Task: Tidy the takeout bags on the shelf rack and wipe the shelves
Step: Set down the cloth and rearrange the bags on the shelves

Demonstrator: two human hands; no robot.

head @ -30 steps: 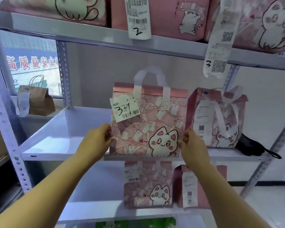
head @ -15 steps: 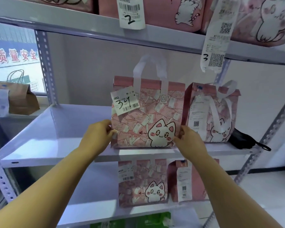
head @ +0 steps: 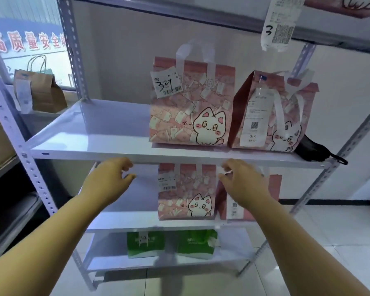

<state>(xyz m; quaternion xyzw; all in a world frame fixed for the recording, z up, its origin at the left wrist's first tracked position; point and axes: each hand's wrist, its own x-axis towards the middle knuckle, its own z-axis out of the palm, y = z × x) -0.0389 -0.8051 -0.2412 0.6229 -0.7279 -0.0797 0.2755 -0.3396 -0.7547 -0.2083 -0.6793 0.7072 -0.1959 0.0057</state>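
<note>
We take the pink cat-print takeout bag with the "34" ticket (head: 192, 107) as our marker. It stands upright on the white metal middle shelf (head: 90, 129). Our left grip (head: 107, 182) hangs below and left of that bag, just under the shelf's front edge, with fingers loosely curled and holding nothing. Our right grip (head: 244, 184) hangs below and slightly right of it, also loosely curled and holding nothing. Neither grip touches the bag. A second pink cat-print bag (head: 273, 112) stands just right of it, and a smaller pink cat-print bag (head: 188, 195) stands directly below, one shelf down.
</note>
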